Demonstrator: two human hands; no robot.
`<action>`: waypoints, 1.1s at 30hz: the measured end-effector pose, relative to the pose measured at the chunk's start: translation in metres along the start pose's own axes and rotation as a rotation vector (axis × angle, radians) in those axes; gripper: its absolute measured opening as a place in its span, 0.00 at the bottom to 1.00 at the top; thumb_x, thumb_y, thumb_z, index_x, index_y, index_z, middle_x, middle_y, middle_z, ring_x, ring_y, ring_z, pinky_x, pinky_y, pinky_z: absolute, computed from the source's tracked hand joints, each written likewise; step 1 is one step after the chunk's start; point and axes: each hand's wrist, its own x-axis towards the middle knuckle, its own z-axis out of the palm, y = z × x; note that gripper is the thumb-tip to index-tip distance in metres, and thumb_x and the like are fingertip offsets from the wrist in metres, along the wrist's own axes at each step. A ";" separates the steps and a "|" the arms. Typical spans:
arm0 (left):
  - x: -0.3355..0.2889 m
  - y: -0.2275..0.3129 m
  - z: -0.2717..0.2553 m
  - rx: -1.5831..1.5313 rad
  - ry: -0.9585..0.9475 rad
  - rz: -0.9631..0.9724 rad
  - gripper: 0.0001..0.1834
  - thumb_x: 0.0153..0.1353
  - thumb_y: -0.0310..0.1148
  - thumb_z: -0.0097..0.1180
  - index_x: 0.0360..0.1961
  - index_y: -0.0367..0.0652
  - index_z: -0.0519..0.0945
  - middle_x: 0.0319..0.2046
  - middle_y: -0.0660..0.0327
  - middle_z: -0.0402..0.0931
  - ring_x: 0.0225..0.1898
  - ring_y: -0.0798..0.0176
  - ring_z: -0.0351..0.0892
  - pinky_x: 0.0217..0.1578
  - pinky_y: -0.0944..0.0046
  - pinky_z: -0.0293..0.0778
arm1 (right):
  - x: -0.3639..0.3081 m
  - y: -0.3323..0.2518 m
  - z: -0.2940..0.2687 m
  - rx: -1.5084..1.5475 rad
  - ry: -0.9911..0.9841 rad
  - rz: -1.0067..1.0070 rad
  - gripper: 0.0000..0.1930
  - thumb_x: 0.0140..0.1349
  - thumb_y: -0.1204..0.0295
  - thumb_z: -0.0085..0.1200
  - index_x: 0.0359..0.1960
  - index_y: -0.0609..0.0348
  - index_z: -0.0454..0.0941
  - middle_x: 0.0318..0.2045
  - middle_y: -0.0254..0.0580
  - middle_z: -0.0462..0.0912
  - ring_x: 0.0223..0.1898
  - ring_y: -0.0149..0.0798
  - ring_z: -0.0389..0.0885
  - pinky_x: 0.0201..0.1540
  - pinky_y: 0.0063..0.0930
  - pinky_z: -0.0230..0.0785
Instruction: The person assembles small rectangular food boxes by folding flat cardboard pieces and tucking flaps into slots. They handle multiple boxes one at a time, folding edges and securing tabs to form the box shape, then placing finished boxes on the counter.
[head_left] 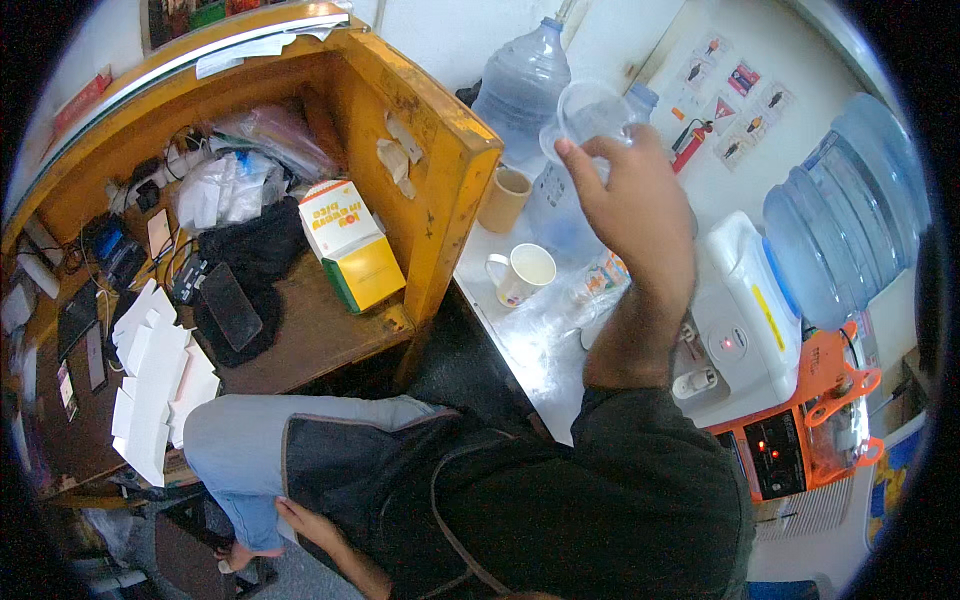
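Clear plastic cup (588,112) is being held up over the worktop (535,345) by the right hand (630,195), fingers wrapped round it; keeping it level seems wise, while the left hand (310,525) is resting open on the thigh.

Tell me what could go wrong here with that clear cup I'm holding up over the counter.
The right hand holds the clear cup only by its rim, so it might slip and drop onto the white mug or brown cup below. Anything spilled could run across the counter toward the dispenser and the orange electrical unit, whose lights are on. The left hand rests by the knee, too far to catch anything.
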 end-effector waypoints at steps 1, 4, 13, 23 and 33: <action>0.010 -0.044 -0.002 0.062 -0.001 0.061 0.33 0.84 0.45 0.41 0.72 0.21 0.64 0.73 0.37 0.65 0.74 0.44 0.64 0.75 0.53 0.56 | 0.002 -0.001 0.006 -0.048 -0.129 0.065 0.27 0.71 0.45 0.56 0.44 0.58 0.92 0.48 0.66 0.84 0.52 0.64 0.85 0.55 0.56 0.78; 0.015 -0.069 -0.005 0.087 -0.009 0.130 0.32 0.84 0.43 0.41 0.71 0.21 0.66 0.72 0.38 0.67 0.72 0.45 0.67 0.74 0.53 0.56 | 0.024 0.030 0.069 -0.201 -0.465 0.151 0.33 0.74 0.40 0.46 0.51 0.56 0.90 0.56 0.65 0.83 0.59 0.62 0.82 0.61 0.55 0.75; -0.014 0.044 -0.001 -0.105 -0.015 0.043 0.19 0.83 0.38 0.45 0.54 0.28 0.74 0.50 0.47 0.75 0.54 0.49 0.73 0.63 0.55 0.65 | 0.015 0.110 0.240 -0.249 -0.965 0.246 0.39 0.76 0.37 0.36 0.75 0.52 0.70 0.77 0.54 0.67 0.78 0.52 0.63 0.81 0.47 0.53; -0.020 0.060 0.006 -0.137 0.125 0.145 0.11 0.79 0.32 0.49 0.48 0.32 0.76 0.42 0.53 0.77 0.46 0.55 0.75 0.54 0.57 0.71 | 0.018 0.083 0.247 -0.298 -1.004 0.198 0.39 0.76 0.36 0.38 0.68 0.58 0.79 0.71 0.56 0.74 0.75 0.54 0.70 0.77 0.48 0.58; -0.032 0.089 -0.002 -0.122 0.184 0.001 0.08 0.77 0.29 0.50 0.44 0.36 0.78 0.36 0.59 0.77 0.40 0.61 0.75 0.48 0.59 0.73 | 0.007 -0.083 0.052 0.693 0.421 -0.107 0.12 0.75 0.65 0.56 0.41 0.61 0.83 0.35 0.43 0.86 0.39 0.45 0.86 0.39 0.45 0.75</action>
